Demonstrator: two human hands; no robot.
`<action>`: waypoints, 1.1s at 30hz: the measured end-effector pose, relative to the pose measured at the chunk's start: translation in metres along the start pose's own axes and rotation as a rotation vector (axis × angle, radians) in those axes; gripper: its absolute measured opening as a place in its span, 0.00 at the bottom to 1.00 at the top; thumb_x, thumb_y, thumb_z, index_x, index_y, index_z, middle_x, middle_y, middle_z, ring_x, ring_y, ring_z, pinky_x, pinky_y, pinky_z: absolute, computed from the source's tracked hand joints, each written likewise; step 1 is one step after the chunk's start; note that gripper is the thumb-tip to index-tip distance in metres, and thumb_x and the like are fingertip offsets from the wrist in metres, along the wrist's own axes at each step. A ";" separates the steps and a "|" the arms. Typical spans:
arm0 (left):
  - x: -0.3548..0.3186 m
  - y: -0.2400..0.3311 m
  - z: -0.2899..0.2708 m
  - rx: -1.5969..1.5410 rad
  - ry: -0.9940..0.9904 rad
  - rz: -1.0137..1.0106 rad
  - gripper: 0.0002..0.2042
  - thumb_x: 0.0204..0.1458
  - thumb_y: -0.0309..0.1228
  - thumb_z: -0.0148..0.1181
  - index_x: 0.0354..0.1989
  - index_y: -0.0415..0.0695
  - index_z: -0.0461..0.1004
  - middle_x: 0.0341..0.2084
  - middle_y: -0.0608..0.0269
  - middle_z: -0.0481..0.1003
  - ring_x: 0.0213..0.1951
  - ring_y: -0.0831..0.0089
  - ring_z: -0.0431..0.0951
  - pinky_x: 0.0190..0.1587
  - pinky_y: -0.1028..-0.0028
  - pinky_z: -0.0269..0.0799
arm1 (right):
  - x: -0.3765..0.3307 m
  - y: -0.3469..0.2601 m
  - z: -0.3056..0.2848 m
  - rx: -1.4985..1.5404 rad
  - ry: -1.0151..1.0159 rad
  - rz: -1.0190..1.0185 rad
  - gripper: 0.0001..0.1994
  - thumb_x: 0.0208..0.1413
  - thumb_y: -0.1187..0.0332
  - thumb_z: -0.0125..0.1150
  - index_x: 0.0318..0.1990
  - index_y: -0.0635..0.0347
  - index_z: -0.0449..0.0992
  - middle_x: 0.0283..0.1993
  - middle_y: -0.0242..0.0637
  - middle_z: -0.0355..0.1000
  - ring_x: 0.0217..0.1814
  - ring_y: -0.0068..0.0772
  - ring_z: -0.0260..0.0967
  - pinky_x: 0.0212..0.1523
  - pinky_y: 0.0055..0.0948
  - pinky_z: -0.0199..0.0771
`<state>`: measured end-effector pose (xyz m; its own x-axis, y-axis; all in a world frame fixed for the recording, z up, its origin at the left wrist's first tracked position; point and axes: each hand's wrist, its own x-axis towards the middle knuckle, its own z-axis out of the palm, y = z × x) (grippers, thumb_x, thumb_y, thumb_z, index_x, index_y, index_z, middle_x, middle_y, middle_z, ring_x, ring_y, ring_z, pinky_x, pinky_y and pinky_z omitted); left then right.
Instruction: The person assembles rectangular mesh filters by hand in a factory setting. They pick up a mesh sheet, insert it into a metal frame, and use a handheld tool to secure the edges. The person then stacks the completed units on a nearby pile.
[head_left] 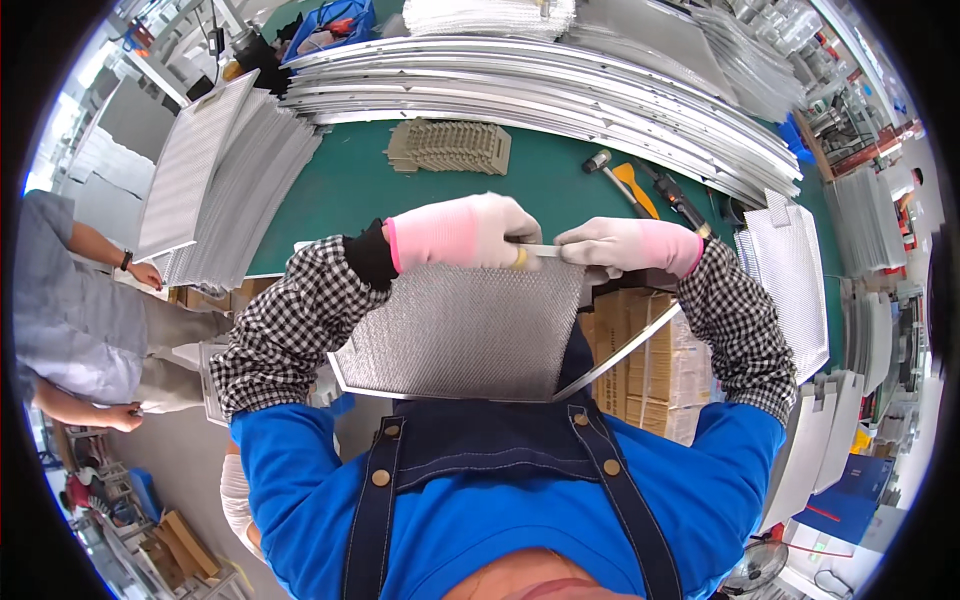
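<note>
A silvery metal mesh panel [470, 330] lies in front of my body at the table's near edge, with a thin light rim along its near side. From its near right corner a pale metal frame strip [630, 345] slants away to the right, apart from the mesh. My left hand [465, 230], in a white and pink glove, is closed at the panel's far edge, fingers curled on the strip's end. A small yellowish patch shows at its fingertips; I cannot make out what it is. My right hand [630, 245], gloved alike, pinches the same strip close beside it.
On the green table [340, 180] stand a row of beige plastic parts [450, 147], a hammer [612, 178], a yellow scraper [634, 190] and a black power tool [682, 203]. Long metal strips [540, 90] lie behind. Mesh panels [215, 180] lean left; cartons [650, 365] sit below. A person [85, 300] stands left.
</note>
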<state>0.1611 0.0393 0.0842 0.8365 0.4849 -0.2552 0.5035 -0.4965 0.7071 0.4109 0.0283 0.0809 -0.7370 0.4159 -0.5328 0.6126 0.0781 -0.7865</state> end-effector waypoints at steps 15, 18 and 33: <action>-0.123 -0.116 0.068 -0.218 0.666 -0.419 0.17 0.56 0.39 0.65 0.42 0.36 0.75 0.30 0.48 0.77 0.37 0.61 0.79 0.43 0.64 0.72 | -0.012 0.002 0.108 -0.486 0.259 0.094 0.15 0.60 0.60 0.60 0.48 0.63 0.75 0.44 0.42 0.77 0.50 0.49 0.75 0.51 0.43 0.75; -0.141 -0.102 0.058 -0.204 0.843 -0.378 0.14 0.58 0.34 0.64 0.43 0.34 0.75 0.30 0.52 0.77 0.34 0.70 0.75 0.42 0.68 0.72 | 0.042 0.062 0.178 -0.077 0.501 -0.059 0.23 0.65 0.62 0.55 0.63 0.64 0.65 0.56 0.54 0.72 0.61 0.51 0.71 0.63 0.40 0.69; -0.027 -0.036 -0.003 -0.293 1.664 0.271 0.15 0.66 0.34 0.52 0.49 0.31 0.74 0.26 0.65 0.70 0.29 0.80 0.64 0.32 0.75 0.63 | 0.018 0.017 0.021 0.279 1.653 -0.920 0.16 0.68 0.68 0.55 0.55 0.72 0.67 0.33 0.24 0.64 0.33 0.14 0.54 0.38 0.19 0.58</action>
<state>0.1201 0.0458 0.0676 -0.3206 0.6804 0.6590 0.1833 -0.6380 0.7479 0.4025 0.0182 0.0517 0.3100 0.6734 0.6712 0.0671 0.6887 -0.7220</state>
